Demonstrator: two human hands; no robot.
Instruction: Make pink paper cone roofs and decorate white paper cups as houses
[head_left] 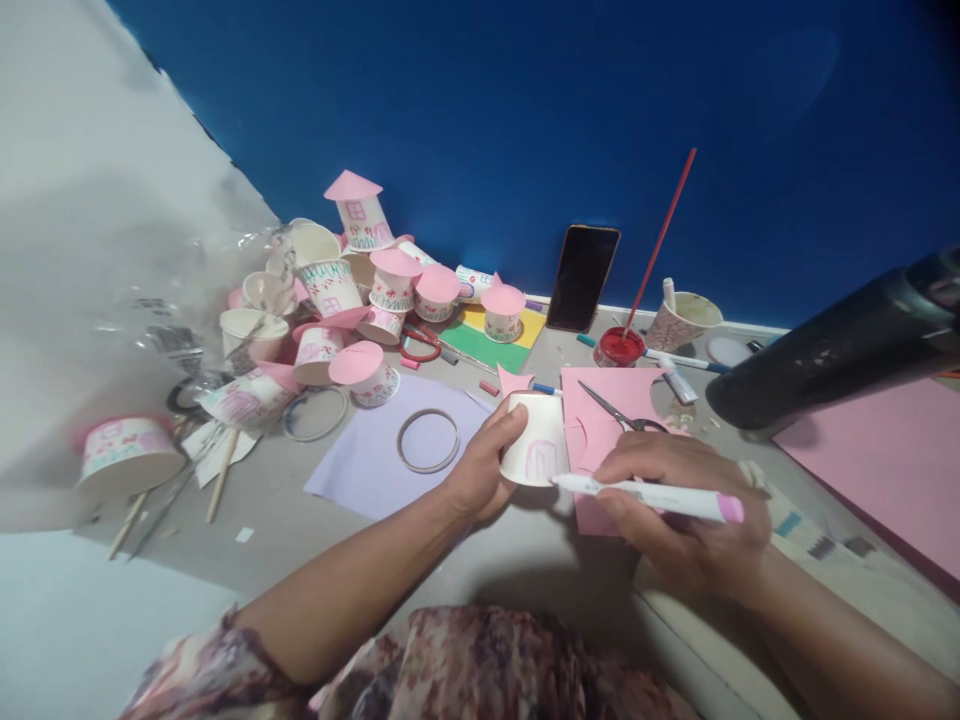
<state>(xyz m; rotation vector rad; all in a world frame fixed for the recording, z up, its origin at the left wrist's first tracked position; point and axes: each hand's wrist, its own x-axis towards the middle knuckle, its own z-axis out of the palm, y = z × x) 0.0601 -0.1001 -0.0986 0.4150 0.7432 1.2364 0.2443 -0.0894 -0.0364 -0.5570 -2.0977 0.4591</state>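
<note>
My left hand (pixel 487 460) grips a white paper cup (pixel 534 425) from its left side. A pink door-like outline is drawn on the cup's front, near its lower edge. In my right hand (pixel 690 505) is a white marker pen (pixel 652 495) with a pink end, pinched between thumb and fingers. Its tip is at the cup's lower right edge; I cannot tell whether it touches. Black scissors (pixel 619 408) lie on a cut pink paper sheet (pixel 589 390) just beyond the cup, their handles partly hidden by my right hand.
Decorated cups with pink paper tops (pixel 362 365) crowd the left back. A lilac sheet (pixel 360 450) carries a tape ring (pixel 427 441). Behind stand a phone (pixel 583 278), a red paint pot (pixel 619 348) with a stick, and another cup (pixel 682 320). A thick dark tube (pixel 825 340) juts in from the right.
</note>
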